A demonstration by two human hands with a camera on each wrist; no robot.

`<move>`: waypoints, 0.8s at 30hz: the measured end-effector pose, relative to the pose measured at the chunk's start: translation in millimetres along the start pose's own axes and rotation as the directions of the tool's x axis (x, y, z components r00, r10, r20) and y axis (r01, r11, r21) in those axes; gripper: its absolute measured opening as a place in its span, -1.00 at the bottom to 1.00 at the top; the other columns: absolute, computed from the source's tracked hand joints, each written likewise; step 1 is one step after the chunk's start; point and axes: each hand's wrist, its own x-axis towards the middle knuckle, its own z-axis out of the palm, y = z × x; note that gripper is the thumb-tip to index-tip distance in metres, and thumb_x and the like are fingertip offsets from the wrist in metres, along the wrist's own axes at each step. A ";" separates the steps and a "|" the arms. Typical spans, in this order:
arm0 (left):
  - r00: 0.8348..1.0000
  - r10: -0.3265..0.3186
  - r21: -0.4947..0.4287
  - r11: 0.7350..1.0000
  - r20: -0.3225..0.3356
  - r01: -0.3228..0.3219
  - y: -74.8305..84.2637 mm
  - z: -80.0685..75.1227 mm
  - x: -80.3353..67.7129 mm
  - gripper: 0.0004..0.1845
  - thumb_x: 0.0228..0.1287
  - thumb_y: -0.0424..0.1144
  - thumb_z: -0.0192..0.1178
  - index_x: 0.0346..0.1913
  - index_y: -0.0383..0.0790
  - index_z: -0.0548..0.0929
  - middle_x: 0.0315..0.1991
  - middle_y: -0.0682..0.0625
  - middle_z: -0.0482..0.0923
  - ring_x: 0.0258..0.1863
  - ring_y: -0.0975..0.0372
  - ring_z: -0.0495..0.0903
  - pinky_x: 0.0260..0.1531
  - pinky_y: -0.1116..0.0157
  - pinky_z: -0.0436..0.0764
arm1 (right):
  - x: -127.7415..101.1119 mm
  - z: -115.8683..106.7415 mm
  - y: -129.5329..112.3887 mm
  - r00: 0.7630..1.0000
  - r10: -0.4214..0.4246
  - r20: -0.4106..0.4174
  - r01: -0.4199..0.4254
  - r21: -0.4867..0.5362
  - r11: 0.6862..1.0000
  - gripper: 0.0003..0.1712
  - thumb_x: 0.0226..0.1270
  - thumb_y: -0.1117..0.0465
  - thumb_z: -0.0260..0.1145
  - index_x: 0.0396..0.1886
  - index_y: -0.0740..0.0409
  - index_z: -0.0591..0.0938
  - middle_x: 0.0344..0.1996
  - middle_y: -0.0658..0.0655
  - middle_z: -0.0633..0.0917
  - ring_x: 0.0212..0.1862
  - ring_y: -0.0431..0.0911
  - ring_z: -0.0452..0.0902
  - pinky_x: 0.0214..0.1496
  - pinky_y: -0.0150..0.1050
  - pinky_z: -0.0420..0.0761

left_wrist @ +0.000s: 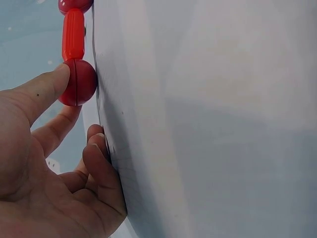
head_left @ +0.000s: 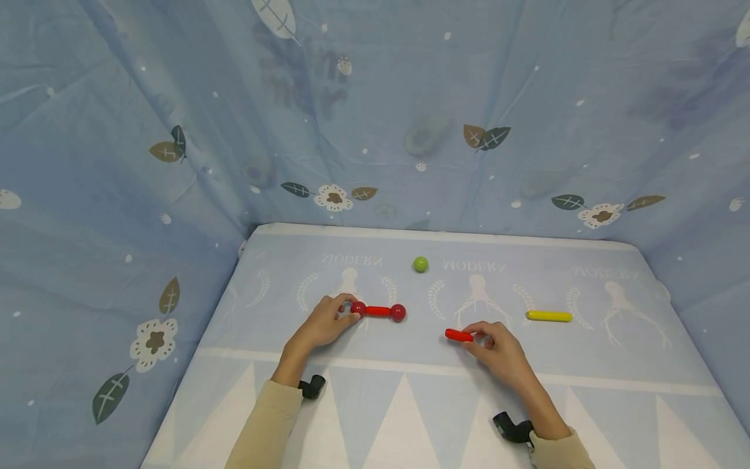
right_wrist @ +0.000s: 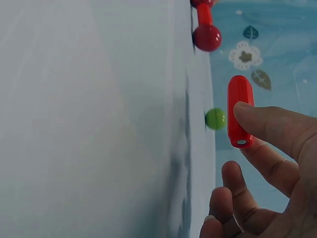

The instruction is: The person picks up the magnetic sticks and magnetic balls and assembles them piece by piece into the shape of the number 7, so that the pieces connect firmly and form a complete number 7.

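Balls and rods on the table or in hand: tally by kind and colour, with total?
Red balls: 2, one at each end of a rod
Green ball: 1
Red rods: 2, one between the red balls, one in the right hand
Yellow rod: 1
Total: 6 (3 balls, 3 rods)

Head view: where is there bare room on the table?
Free: between green ball and yellow rod; also the table right of that rod. Crowded: around left hand pinching red dumbbell and right hand pinching red rod.
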 end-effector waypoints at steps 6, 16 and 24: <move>1.000 0.001 -0.003 1.000 0.001 -0.001 0.1 -0.1 0.0 -0.66 0.38 -0.06 0.29 0.17 0.04 0.57 -0.18 -0.06 0.43 -0.20 0.13 0.41 -0.29 0.16 0.48 | 2.8 10.3 -8.8 0.999 -0.020 0.035 0.019 0.030 0.999 -0.75 0.19 0.29 0.52 -0.14 -0.01 0.74 -0.34 0.05 0.54 -0.36 -0.08 0.36 -0.37 -0.26 0.40; 1.000 0.007 0.003 1.000 0.001 -0.007 -1.8 0.2 0.1 -0.69 0.39 -0.05 0.28 0.14 0.06 0.58 -0.17 -0.07 0.42 -0.20 0.13 0.40 -0.29 0.16 0.45 | 6.2 31.2 -27.6 0.995 -0.060 0.075 0.056 0.056 0.997 -0.73 0.16 0.30 0.53 -0.17 -0.09 0.74 -0.31 0.04 0.55 -0.31 -0.05 0.37 -0.30 -0.23 0.40; 1.000 0.005 0.006 1.000 0.004 -0.005 -1.4 -0.1 0.7 -0.67 0.39 -0.04 0.28 0.15 0.06 0.57 -0.18 -0.07 0.42 -0.21 0.13 0.40 -0.30 0.16 0.45 | 11.4 50.3 -44.1 0.989 -0.099 0.111 0.090 0.082 0.993 -0.74 0.16 0.27 0.54 -0.20 -0.16 0.74 -0.33 0.03 0.56 -0.28 -0.02 0.41 -0.26 -0.21 0.42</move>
